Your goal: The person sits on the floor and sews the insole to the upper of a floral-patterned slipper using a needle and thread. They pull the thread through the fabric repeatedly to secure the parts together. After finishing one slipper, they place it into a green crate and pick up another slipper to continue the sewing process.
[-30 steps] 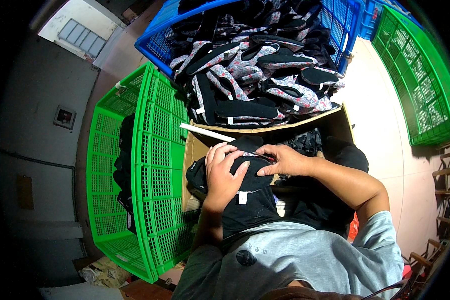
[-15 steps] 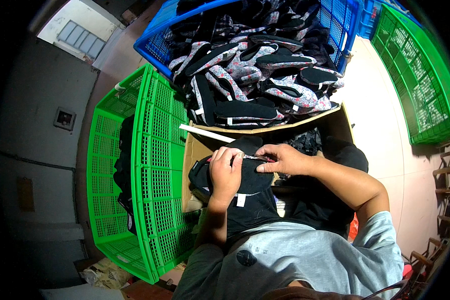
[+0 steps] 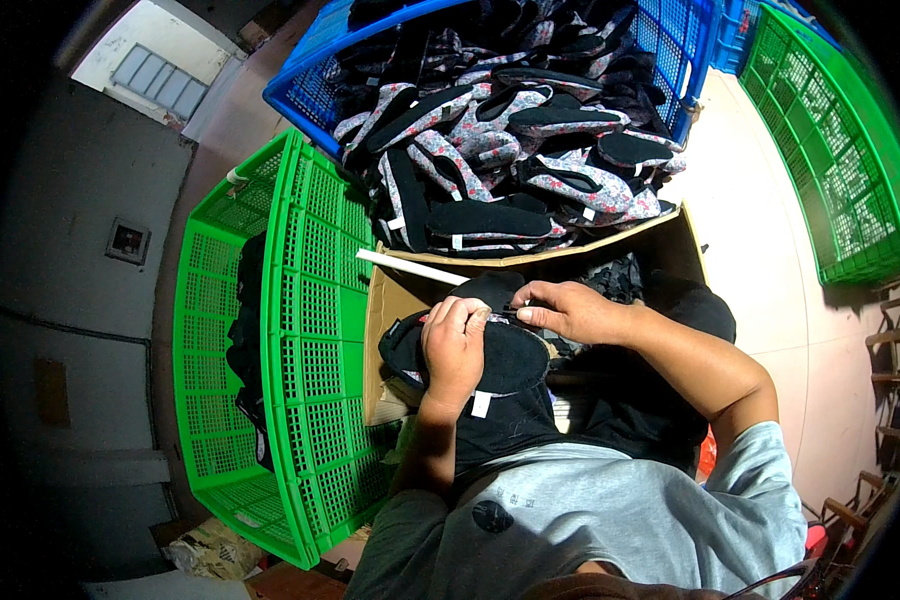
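Note:
A slipper [image 3: 515, 362] with a black sole and floral fabric lies across my lap, a white tag [image 3: 481, 404] hanging from its near edge. My left hand [image 3: 454, 345] is closed over its left part, thumb pressed near the far edge. At that same edge, my right hand [image 3: 572, 313] pinches thumb and forefinger together on something small and dark. Whether this is part of the slipper or a separate small tool cannot be made out. Behind the fingers is more black fabric, partly covered by the hands.
Ahead, a blue crate [image 3: 305, 80] is heaped with floral and black slippers [image 3: 490, 220]. An open cardboard box [image 3: 692, 245] stands before me, with a white strip [image 3: 410, 266] across its left side. Green crates [image 3: 315, 300] stand at left and far right [image 3: 820, 150].
My right thumb has lifted from the sole and drawn up to the forefinger at the slipper's far edge. My left hand keeps its grip, almost unmoved.

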A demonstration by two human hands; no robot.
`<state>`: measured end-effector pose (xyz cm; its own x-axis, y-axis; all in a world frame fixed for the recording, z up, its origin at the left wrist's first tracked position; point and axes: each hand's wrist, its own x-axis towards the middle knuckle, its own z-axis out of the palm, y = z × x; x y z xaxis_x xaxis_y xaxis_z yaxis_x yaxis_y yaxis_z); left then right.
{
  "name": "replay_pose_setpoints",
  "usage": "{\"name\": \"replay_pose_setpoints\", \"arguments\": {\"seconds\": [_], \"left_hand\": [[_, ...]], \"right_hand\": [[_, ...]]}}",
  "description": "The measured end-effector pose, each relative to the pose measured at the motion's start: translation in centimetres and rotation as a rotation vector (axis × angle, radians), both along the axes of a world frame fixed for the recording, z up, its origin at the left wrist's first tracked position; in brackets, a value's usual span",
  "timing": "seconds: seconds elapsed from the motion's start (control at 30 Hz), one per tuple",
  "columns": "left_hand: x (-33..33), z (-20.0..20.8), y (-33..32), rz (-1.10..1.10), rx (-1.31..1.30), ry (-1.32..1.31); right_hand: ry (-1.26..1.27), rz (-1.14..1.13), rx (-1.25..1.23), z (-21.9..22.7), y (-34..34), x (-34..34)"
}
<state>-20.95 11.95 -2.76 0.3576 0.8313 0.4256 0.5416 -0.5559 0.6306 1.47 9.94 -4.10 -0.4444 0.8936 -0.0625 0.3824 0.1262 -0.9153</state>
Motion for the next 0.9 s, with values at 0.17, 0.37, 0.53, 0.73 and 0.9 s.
{"name": "replay_pose_setpoints", "arguments": {"seconds": [0.17, 0.37, 0.53, 0.73, 0.9], "left_hand": [[0.32, 0.24, -0.21, 0.002, 0.006, 0.014], [0.34, 0.14, -0.23, -0.029, 0.017, 0.037], [0.41, 0.2, -0.35, -0.045, -0.004, 0.067], [0.4, 0.1, -0.34, -0.055, 0.013, 0.067], [0.5, 0.26, -0.44, -0.041, 0.003, 0.073]], "right_hand": [[-0.039, 0.018, 0.015, 0.74, -0.08, 0.2], [-0.084, 0.063, 0.036, 1.09, -0.16, 0.19], [-0.086, 0.058, 0.062, 0.5, -0.13, -0.01], [-0.074, 0.041, 0.052, 0.6, -0.05, -0.07], [-0.09, 0.042, 0.043, 1.01, -0.08, -0.07]]}}
